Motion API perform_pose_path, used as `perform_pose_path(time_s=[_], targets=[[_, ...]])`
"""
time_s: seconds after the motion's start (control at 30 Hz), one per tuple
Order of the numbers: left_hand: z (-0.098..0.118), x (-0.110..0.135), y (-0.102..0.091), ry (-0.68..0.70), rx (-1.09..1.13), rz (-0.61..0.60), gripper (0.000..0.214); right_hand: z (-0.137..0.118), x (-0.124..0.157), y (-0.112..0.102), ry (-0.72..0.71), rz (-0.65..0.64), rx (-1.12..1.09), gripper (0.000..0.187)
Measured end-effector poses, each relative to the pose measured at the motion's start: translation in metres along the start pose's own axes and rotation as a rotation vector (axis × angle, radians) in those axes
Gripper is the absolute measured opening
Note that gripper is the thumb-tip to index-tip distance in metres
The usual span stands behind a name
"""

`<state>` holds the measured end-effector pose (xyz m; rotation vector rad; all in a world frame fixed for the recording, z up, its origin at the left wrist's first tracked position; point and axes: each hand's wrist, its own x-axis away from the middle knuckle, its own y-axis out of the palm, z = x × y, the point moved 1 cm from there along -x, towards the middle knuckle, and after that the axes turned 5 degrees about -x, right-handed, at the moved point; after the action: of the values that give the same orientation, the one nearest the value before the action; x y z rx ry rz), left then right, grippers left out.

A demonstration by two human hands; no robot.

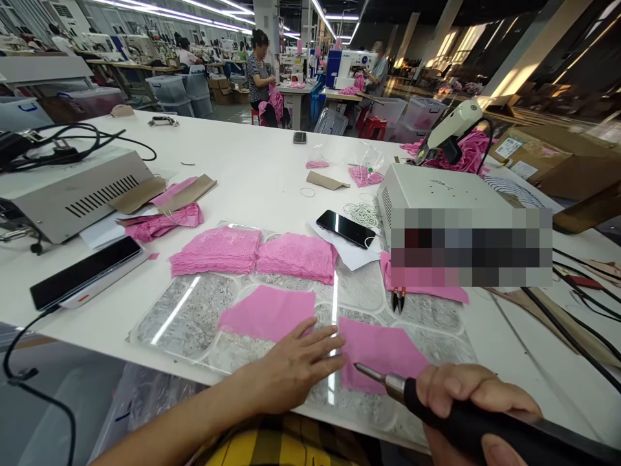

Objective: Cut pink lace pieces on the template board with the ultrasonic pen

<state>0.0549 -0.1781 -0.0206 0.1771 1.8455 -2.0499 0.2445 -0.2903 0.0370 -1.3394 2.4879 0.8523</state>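
Head view: left hand point(295, 366) lies flat, fingers spread, beside the pink cloth point(385, 348) on the clear sheet point(184, 317); right hand point(466, 396) clamps a black-handled tool point(389, 382), tip above it. Cloth seems thin, limp, light: pin its edge flat.

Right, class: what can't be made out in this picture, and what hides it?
Head view:
- Box front: blurred over.
- Tool end: cut off by the right edge; grip covered by the right hand.
- Snips handles: lost under the blur.
- Far people: work too small to tell.
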Motion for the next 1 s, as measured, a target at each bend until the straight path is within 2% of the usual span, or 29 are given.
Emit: perform_pose_path(time_s=[0.13,0.37,0.47,0.67,1.0], targets=[[0.004,-0.005,0.004,-0.066,-0.028,0.048,0.033,0.016,-0.014,0.002,-0.077,0.095,0.035,0.009],[0.004,-0.009,0.01,-0.071,-0.075,0.022,0.035,0.043,-0.029,0.018,-0.152,0.131,0.061,0.01],[0.005,-0.009,0.01,-0.083,-0.05,0.032,0.036,0.046,-0.03,0.02,-0.145,0.142,0.067,0.011],[0.007,-0.01,0.009,-0.091,-0.021,-0.038,0.039,0.051,-0.032,0.019,-0.129,0.146,0.072,0.011],[0.004,-0.011,0.007,-0.079,-0.049,0.016,0.037,0.056,-0.033,0.022,-0.122,0.128,0.042,0.011]])
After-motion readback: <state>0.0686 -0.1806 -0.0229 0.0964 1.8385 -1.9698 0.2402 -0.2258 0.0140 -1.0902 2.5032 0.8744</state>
